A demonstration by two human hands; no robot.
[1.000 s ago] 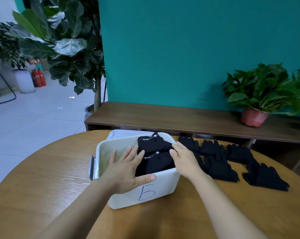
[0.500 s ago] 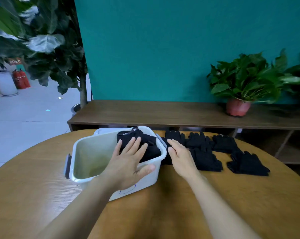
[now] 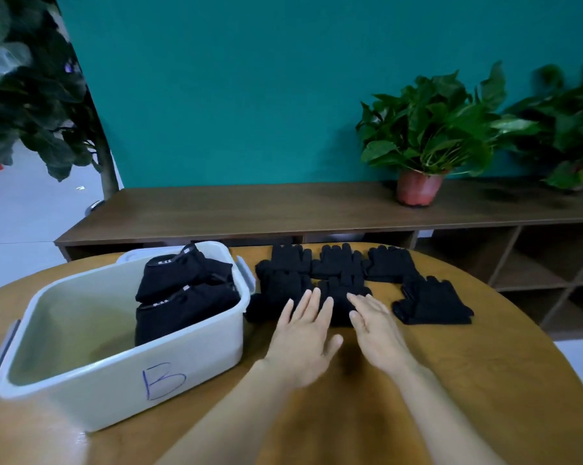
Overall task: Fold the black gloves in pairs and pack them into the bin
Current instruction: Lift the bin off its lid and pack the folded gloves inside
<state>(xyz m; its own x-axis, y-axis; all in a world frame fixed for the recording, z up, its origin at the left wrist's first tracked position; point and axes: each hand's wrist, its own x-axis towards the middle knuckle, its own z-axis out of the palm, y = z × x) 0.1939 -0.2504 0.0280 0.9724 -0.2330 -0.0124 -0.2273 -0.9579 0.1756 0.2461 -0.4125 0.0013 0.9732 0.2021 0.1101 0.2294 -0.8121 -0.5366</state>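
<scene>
On my feed both hands are out flat, palms down, fingers straight and slightly spread, holding nothing. The left hand [image 3: 303,344] and right hand [image 3: 380,333] sit side by side over the table [image 3: 451,380], thumbs toward each other and apart. The fingertips of both reach over the near edge of the loose gloves [image 3: 340,266], a black spread just ahead of the hands. I can't tell whether they touch the fabric or only hover, as the frame is blurred. One more glove stack [image 3: 432,302] lies just right of the right hand, apart from it. The bin [image 3: 122,374] is just left of the left hand, with a blue "B" on its near wall. Folded gloves [image 3: 186,290] are stacked at the end of it nearest that hand. A potted plant [image 3: 417,193] stands well beyond the right hand.
</scene>
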